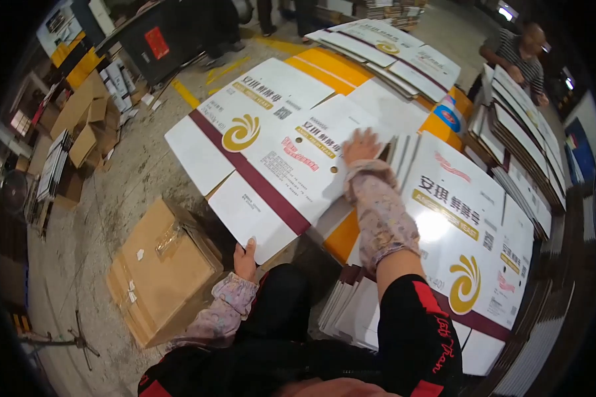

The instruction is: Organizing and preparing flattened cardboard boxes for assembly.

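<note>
A: Far left first, quick.
B: Open brown cardboard carton (pixel 89 119) on the floor side. Nearer, a taped brown cardboard box (pixel 155 271), just left of the person's legs.
A: Left hand (pixel 246 261)?
B: Grasping the near edge of the flat white cardboard sheet with maroon stripe and gold swirl (pixel 265 149). Thumb on top, other fingers partly hidden.
A: Where's that sheet?
B: Centre, in front of the person, slanting from far left to near right. Orange-and-white cardboard (pixel 321 66) shows past its far edge.
A: Right hand (pixel 362 147)?
B: Laid on the sheet's right part, fingers spread, gripping nothing.
A: Right of that?
B: Similar white printed cardboard sheet (pixel 470 225), near right. Far right, a pile of flat white cartons (pixel 520 126), with a striped-shirted co-worker (pixel 518 53) behind it.
</note>
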{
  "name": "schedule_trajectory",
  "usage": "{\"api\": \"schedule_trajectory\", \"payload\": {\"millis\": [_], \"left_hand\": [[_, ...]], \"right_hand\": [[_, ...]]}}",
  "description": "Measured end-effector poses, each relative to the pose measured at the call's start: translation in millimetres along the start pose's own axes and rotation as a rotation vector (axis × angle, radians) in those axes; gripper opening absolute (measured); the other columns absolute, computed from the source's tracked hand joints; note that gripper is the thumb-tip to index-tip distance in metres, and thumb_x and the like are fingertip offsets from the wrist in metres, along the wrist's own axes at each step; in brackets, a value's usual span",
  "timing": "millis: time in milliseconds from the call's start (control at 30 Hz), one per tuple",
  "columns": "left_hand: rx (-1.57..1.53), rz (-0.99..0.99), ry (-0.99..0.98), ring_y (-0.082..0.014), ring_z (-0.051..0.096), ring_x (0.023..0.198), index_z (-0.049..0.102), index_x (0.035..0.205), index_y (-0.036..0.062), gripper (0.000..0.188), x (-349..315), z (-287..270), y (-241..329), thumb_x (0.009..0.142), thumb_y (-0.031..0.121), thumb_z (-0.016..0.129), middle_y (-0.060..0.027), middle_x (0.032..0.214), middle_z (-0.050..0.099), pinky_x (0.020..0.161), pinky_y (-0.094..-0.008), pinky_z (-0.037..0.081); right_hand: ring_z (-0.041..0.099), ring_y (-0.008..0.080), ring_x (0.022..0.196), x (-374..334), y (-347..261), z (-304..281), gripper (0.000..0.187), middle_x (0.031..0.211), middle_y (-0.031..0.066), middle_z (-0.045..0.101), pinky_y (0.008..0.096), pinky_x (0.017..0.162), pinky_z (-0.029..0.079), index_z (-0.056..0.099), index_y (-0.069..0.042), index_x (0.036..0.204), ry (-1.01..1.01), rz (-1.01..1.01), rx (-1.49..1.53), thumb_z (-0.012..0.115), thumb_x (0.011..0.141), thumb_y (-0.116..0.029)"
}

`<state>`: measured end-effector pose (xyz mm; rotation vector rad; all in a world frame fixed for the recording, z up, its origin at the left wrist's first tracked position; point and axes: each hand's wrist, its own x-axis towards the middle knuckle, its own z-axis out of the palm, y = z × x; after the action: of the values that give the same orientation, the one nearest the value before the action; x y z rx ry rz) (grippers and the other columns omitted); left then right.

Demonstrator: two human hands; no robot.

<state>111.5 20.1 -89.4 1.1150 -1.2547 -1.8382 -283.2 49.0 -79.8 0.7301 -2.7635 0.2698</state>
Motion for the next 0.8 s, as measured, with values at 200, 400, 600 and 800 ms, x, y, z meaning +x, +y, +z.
{"api": "schedule_trajectory", "payload": {"millis": [200, 400, 600, 800], "left_hand": [[0.193, -0.224, 0.135, -0.0216, 0.052, 0.095, 0.042, 0.118, -0.0040, 0.048, -6, -11, 19, 0.084, 0.025, 0.059, -0.0135, 0.105, 0.054, 0.084, -0.0329, 0.042], [0.717, 0.699, 0.107, -0.0285, 0.044, 0.110, 0.032, 0.129, -0.0040, 0.062, -81, 18, 50, 0.080, 0.019, 0.063, -0.0208, 0.119, 0.043, 0.092, -0.0363, 0.036], [0.612, 0.652, -0.841, -0.0316, 0.035, 0.122, 0.034, 0.127, -0.0052, 0.057, -175, 78, 68, 0.083, 0.022, 0.058, -0.0216, 0.130, 0.036, 0.100, -0.0343, 0.028], [0.730, 0.671, -0.822, -0.0356, 0.028, 0.125, 0.020, 0.131, -0.0088, 0.072, -194, 106, 39, 0.081, 0.027, 0.058, -0.0276, 0.131, 0.031, 0.104, -0.0355, 0.022]], "right_hand": [[0.038, 0.0297, 0.117, -87, -48, -94, 0.046, 0.130, 0.0167, 0.038, 0.0471, 0.096, 0.031, 0.049, -0.009, 0.119, 0.375, -0.506, 0.708, 0.057, 0.074, -0.013], [0.040, 0.0317, 0.115, -128, 152, -216, 0.050, 0.125, 0.0159, 0.042, 0.0438, 0.095, 0.032, 0.051, -0.010, 0.115, 0.536, -0.347, 0.387, 0.062, 0.067, -0.011], [0.039, 0.0387, 0.114, -330, 456, -259, 0.062, 0.124, 0.0226, 0.041, 0.0450, 0.093, 0.034, 0.046, -0.006, 0.121, 0.333, 0.365, -0.211, 0.065, 0.068, -0.033], [0.051, 0.0428, 0.101, -468, 515, -282, 0.067, 0.112, 0.0273, 0.051, 0.0456, 0.084, 0.041, 0.032, -0.010, 0.133, 0.141, 0.780, 0.108, 0.048, 0.082, -0.050]]}}
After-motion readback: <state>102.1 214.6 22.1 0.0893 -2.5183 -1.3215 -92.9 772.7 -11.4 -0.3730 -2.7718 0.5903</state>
